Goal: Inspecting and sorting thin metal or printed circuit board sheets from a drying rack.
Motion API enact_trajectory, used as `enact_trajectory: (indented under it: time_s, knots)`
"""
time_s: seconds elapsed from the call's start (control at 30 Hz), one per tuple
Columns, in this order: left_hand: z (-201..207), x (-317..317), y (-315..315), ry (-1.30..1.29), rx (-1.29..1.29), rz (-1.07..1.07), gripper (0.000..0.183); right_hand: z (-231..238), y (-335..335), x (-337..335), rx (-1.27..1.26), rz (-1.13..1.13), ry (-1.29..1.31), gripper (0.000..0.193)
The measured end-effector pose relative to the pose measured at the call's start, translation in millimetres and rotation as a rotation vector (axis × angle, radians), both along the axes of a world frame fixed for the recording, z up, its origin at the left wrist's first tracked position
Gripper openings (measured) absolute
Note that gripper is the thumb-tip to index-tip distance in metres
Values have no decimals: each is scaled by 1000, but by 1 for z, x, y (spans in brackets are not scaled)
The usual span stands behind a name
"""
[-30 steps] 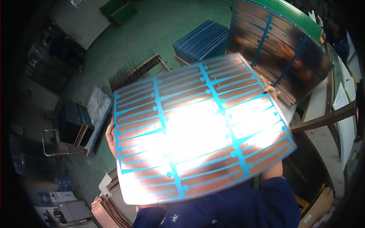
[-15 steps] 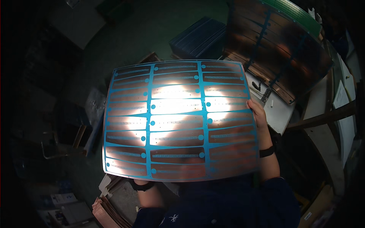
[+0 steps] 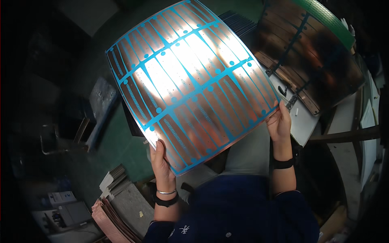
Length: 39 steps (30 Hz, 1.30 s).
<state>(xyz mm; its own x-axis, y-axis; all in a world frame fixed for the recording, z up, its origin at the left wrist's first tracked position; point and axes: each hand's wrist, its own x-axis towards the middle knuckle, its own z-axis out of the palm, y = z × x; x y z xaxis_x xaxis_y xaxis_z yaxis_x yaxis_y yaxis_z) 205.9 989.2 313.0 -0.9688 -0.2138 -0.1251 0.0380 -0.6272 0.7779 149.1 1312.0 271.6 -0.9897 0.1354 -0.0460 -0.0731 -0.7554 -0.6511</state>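
Observation:
I hold a large thin copper-coloured panel (image 3: 190, 85) with blue grid lines and rows of long strips up in front of me. Light glares off its upper middle. My left hand (image 3: 161, 160) grips its lower left edge, thumb on the front face. My right hand (image 3: 279, 123) grips its lower right corner. The panel is tilted, its left side lower and its top leaning away to the right. Both wrists wear dark bands.
A stack of similar copper panels (image 3: 316, 60) leans on a work surface at the upper right, with a green board (image 3: 328, 20) behind. More panels (image 3: 111, 214) are stacked at the lower left. The green floor (image 3: 117, 150) and a metal-frame stand (image 3: 60, 137) lie to the left.
The panel has turned from nearly level to tilted, its right side swung up and away. The glare has shrunk and shifted to the upper part. My hands have slid lower along its near edge.

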Motion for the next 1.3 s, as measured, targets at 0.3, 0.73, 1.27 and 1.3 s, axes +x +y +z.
enact_trajectory:
  time_s: [0.3,0.73,1.27,1.3]
  knots:
    - [0,-2,-23,-31,-96,27,45,1,20,17,357,50,-25,40]
    - [-19,4,-64,-44,-171,43,42,13,4,22,425,172,7,37]
    - [-4,13,-82,5,-227,-84,43,8,-2,-6,147,518,62,49]
    - [-3,14,-85,14,-235,-71,43,10,-9,-12,206,455,59,50]
